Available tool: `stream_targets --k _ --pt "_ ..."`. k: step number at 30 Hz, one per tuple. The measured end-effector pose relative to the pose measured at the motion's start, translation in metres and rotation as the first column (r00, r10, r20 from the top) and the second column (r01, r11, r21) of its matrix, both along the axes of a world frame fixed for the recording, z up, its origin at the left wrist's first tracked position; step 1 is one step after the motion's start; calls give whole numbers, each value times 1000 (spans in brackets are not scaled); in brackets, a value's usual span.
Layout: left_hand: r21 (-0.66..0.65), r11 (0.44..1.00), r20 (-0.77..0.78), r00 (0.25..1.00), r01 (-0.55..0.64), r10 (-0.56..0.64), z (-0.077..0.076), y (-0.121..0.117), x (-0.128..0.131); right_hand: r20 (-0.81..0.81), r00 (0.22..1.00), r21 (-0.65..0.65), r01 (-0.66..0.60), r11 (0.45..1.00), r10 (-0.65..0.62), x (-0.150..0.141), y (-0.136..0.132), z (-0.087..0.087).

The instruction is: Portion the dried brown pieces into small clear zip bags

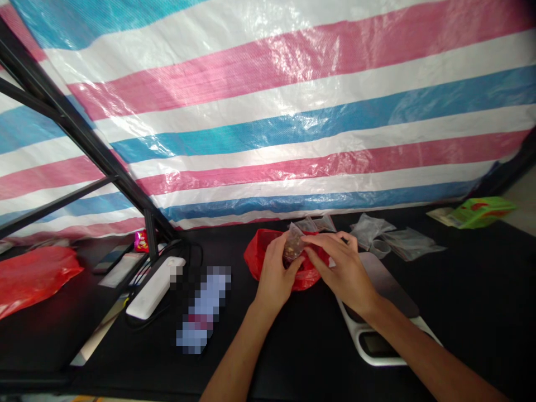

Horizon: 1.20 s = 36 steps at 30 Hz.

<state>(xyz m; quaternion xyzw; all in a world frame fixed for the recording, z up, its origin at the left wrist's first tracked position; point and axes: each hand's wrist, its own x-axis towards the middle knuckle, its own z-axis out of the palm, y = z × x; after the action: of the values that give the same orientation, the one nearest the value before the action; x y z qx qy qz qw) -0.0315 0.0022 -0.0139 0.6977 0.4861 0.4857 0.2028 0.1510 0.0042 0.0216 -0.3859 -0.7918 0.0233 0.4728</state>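
My left hand [277,269] and my right hand [341,268] meet over a red plastic bag [256,254] on the black table. Together they pinch a small clear plastic bag [294,241] with brownish contents. The left hand cups it from below and the side. Fingers of the right hand grip its top edge. My right forearm passes over a white kitchen scale [379,340] with a grey platform.
Several empty clear bags [393,237] lie behind the scale. A green box [481,212] sits far right. A white power strip [154,287] and a blurred-out object [203,310] lie to the left. Another red bag [33,276] is far left. A striped tarp [293,111] hangs behind.
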Motion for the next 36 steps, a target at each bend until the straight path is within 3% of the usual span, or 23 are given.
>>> stream_targets --k 7,14,21,26,31,36 --pt "-2 1000 -59 998 30 -30 -1 -1 -2 -16 999 41 -32 999 33 0 -2 6" --pt "-90 994 21 998 -64 66 0 1 -4 -6 999 88 -46 995 47 3 -2 3" --pt "-138 990 107 994 -1 16 -1 2 0 -5 998 80 -61 995 62 3 0 4" --pt "-170 984 136 988 -55 78 5 1 -1 0 997 77 -78 994 78 3 -4 5" --pt "-139 985 116 986 -104 121 8 1 -3 -2 997 80 -79 994 80 5 -4 6" --pt "-94 994 47 997 -51 55 4 0 -1 12 996 77 -88 993 87 4 -2 4"
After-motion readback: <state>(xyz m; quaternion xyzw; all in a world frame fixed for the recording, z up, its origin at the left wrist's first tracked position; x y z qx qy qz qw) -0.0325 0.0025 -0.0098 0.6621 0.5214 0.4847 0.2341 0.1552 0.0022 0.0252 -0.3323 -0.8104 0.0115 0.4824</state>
